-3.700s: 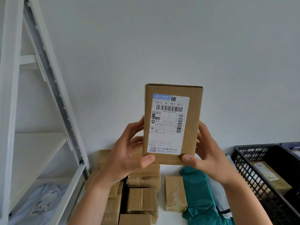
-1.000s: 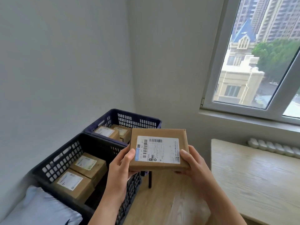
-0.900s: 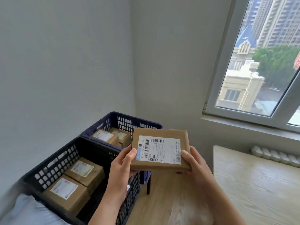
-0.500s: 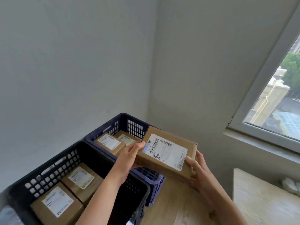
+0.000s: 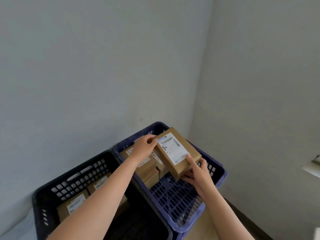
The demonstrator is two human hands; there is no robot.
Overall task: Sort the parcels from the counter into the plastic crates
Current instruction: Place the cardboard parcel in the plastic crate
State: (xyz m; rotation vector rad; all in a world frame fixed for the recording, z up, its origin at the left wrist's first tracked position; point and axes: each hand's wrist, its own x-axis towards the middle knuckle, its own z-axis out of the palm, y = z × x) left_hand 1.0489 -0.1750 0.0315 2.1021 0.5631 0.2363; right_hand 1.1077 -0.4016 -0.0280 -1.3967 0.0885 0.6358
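Two plain grey walls (image 5: 103, 66) meet in a corner ahead of me, and below it two plastic crates stand side by side, touching: a blue crate (image 5: 180, 203) nearer the corner and a black crate (image 5: 81, 174) to its left, whose near end is cut off by the bottom of the view. I hold a brown cardboard parcel (image 5: 178, 153) with both hands above the blue crate, tilted, its white label facing up. The label's barcodes show, but the print is too blurred to read. My left hand (image 5: 144, 148) pinches the parcel's far left corner with curled fingers. My right hand (image 5: 199, 172) grips the near corner, its thumb (image 5: 189, 159) lying on the label and its fingers curled underneath, mostly hidden by the box. Whether the parcel touches anything below, I cannot tell. Several labelled cardboard boxes (image 5: 147, 168) lie in the left part of the blue crate, partly covered by my left forearm, and the right part of its slotted floor is bare. More boxes (image 5: 74, 205) lie in the black crate, half hidden behind the same arm. A strip of pale floor (image 5: 209, 227) shows beside the blue crate, and something white (image 5: 313, 168) is cut off at the right edge.
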